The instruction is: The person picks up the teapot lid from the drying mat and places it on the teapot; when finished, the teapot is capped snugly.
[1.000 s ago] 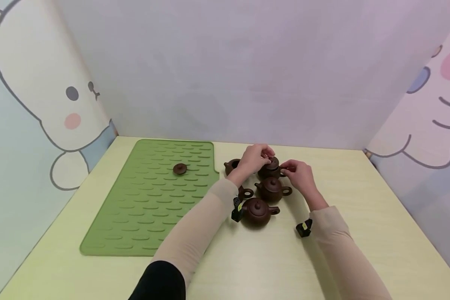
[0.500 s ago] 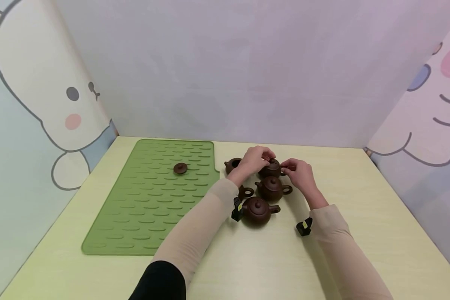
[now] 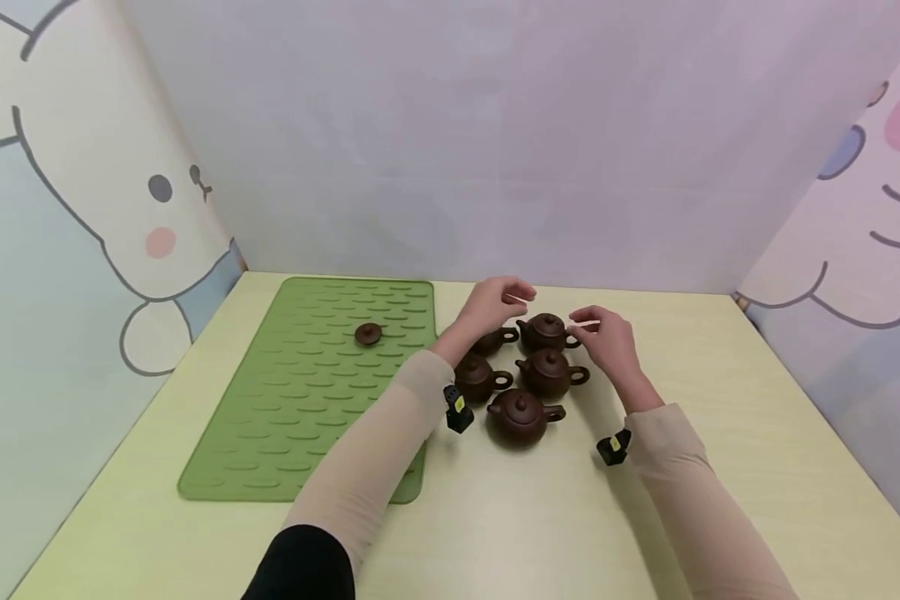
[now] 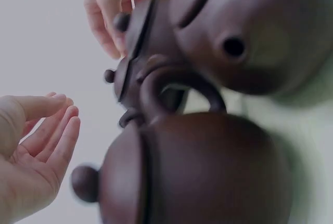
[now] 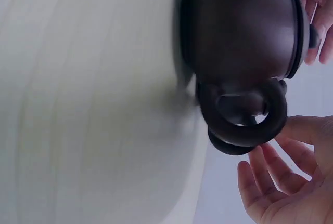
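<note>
Several dark brown clay teapots stand grouped to the right of a green mat. My left hand is raised up and left of the far right teapot, its fingers loosely bent around nothing. That teapot wears its lid. At its handle, my right hand has thumb and fingers spread apart, fingertips right beside the loop. My left wrist hides much of the rear left teapot. Closer in are the middle right teapot, the left teapot and the front teapot, all lidded.
A loose brown teapot lid lies on the green textured mat. The pale yellow table meets a plain wall at the back, and side walls with cartoon animals flank it.
My left hand has let go of the far right teapot's lid and moved up and left. My right hand's fingers have spread apart at the handle. The lid now sits level on that teapot.
</note>
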Available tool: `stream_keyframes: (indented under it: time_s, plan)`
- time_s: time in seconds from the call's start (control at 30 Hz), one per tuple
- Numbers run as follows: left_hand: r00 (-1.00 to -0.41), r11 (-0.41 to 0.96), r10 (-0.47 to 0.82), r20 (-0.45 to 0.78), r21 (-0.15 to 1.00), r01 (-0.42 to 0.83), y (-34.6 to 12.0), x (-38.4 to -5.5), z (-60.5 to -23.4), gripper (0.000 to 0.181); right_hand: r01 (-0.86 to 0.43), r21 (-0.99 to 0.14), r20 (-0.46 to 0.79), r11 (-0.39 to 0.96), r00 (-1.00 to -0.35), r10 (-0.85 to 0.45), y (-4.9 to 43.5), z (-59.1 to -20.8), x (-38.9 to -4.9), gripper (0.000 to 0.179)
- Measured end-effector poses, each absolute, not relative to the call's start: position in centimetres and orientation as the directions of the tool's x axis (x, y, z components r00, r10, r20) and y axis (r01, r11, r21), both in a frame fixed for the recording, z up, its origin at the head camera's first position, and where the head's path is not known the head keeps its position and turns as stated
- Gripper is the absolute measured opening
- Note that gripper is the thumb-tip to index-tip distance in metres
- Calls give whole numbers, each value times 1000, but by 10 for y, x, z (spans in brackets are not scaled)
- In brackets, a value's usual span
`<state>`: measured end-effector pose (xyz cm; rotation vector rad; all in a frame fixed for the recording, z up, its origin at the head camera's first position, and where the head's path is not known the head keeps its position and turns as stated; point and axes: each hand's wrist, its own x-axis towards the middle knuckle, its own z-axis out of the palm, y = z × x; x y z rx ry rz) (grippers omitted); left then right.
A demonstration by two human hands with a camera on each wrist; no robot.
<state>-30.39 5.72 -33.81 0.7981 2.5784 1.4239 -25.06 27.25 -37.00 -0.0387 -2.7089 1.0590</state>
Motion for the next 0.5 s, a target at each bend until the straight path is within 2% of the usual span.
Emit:
stream_keyframes:
  time_s: [0.2, 0.5]
  plan:
    - [-874, 412, 447, 192, 823, 391, 32, -307, -326, 26, -83, -667, 246, 740, -962, 114, 266, -360, -248, 31]
    - [-908, 376, 367, 203, 860, 344, -8, -308, -322, 26, -115, -703, 238, 702, -968, 80, 248, -353, -251, 32]
